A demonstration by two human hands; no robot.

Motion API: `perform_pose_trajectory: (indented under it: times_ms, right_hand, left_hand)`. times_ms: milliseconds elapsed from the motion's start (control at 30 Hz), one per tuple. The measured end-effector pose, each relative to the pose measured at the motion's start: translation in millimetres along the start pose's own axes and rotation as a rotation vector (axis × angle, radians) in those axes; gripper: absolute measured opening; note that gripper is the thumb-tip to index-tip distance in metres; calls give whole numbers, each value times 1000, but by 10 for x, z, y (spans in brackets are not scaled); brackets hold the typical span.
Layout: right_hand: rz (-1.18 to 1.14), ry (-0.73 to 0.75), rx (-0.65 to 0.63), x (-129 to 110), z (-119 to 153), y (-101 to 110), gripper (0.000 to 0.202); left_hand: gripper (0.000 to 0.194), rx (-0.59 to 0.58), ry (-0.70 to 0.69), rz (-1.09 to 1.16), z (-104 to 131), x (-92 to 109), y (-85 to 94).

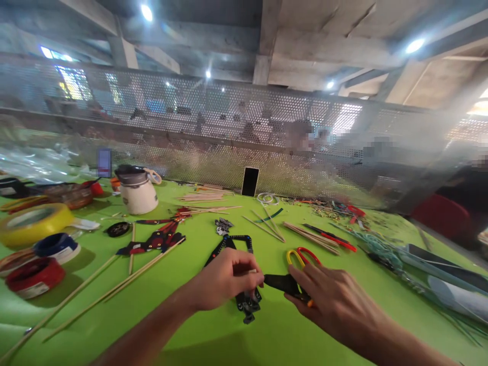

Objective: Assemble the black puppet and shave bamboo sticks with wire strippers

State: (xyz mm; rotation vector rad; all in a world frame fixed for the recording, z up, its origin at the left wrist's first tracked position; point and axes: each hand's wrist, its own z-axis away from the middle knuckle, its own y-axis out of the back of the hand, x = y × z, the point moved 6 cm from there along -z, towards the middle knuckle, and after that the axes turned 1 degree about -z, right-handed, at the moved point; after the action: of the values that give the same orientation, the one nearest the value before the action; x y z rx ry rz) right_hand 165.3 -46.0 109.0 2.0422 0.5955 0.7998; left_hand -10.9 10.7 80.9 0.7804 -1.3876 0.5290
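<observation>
Far left: tape rolls (36,277) stacked on green table (267,335), white jar (138,193) upper left, lid on, contents hidden. Centre: left hand (224,279) pinched narrow on black strip (246,300), which runs from under its fingers down to the table. Just right of it: right hand (331,297) closed around scissors (293,274), blades touching the strip, yellow and red loops above the knuckles
</observation>
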Motion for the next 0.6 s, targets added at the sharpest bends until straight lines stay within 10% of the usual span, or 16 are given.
perform_pose_trajectory:
  times_ms: [333, 600]
  right_hand:
    - [-633, -534, -367, 33, 313, -659, 27]
    - [-972, -797, -414, -132, 425, -953, 33]
  left_hand:
    - [13, 106, -189, -240, 21, 71, -18]
    - [15, 156, -386, -511, 0, 135, -98]
